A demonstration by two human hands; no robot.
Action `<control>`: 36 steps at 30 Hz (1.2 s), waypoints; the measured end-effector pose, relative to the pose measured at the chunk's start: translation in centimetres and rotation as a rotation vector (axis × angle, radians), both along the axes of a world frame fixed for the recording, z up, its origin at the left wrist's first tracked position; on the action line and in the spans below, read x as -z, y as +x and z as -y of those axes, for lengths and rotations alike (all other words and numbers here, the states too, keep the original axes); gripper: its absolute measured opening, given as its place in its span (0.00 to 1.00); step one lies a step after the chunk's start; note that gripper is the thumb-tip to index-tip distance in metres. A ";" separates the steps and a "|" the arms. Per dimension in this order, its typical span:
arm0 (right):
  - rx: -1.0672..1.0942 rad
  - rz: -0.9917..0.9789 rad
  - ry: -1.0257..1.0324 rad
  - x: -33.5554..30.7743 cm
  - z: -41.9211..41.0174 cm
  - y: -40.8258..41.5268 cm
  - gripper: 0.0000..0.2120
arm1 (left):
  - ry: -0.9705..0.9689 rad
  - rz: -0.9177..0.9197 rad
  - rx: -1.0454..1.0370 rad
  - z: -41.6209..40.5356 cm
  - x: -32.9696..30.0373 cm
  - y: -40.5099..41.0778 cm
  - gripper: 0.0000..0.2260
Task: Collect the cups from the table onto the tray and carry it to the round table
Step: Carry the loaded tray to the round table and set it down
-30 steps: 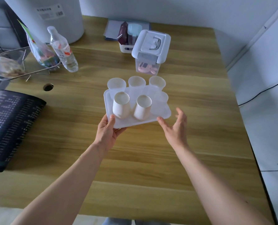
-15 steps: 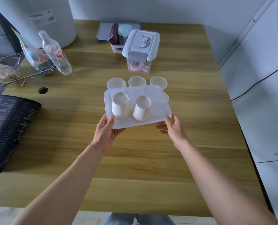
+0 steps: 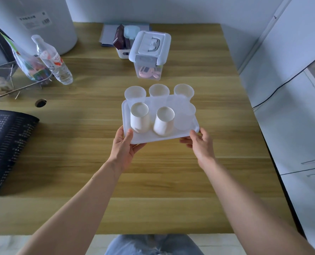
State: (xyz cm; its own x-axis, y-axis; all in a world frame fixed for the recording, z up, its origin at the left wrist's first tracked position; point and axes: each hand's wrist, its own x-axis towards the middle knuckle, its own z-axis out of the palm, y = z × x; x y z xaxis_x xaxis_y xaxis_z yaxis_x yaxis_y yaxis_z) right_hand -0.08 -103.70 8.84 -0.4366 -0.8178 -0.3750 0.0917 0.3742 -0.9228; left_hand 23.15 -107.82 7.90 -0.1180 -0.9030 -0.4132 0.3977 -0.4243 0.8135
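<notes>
Plainly white, the tray (image 3: 168, 138) carries six cups (image 3: 139, 119) (some translucent).

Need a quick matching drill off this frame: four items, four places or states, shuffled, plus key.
Things:
1. water bottle
2. lidded clear box
3. tray
4. dark mat

Places or states:
A. held at its near corners by both hands
B. table's left edge
C. far centre, behind the cups
D. far left, beside a snack bag

Pairs: 1-D, 2-C, 3-A, 4-B

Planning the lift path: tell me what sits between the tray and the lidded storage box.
Head view: only bare wooden tabletop between tray and storage box.
</notes>
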 end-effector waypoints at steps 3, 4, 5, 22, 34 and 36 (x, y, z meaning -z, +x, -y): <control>0.053 -0.001 -0.016 -0.4 -0.8 0.3 0.09 | 0.000 -0.001 0.034 0.2 -0.4 -0.1 0.16; 0.081 0.000 -0.022 -0.5 -1.1 0.5 0.09 | -0.002 -0.001 0.054 0.3 -0.5 0.0 0.16; 0.101 0.001 -0.026 -0.6 -1.4 0.7 0.08 | -0.003 -0.002 0.068 0.4 -0.6 0.0 0.16; 0.560 0.061 -0.106 -0.8 -12.6 6.9 0.08 | -0.069 0.046 0.525 -1.6 -1.4 1.9 0.14; 0.915 0.020 -0.067 -2.8 -26.4 7.9 0.10 | -0.046 0.045 0.899 -9.6 -1.9 -4.3 0.14; 0.980 -0.011 -0.053 -3.1 -28.8 7.9 0.09 | -0.053 0.049 0.960 -11.3 -1.9 -5.5 0.15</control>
State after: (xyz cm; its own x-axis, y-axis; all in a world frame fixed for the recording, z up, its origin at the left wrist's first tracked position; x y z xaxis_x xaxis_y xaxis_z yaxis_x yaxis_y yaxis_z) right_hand 7.83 -74.90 11.91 -0.9344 -0.1068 -0.3398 0.3307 0.0945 -0.9390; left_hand 17.60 -96.49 9.83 -0.8004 -0.4478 -0.3985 -0.1347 -0.5135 0.8475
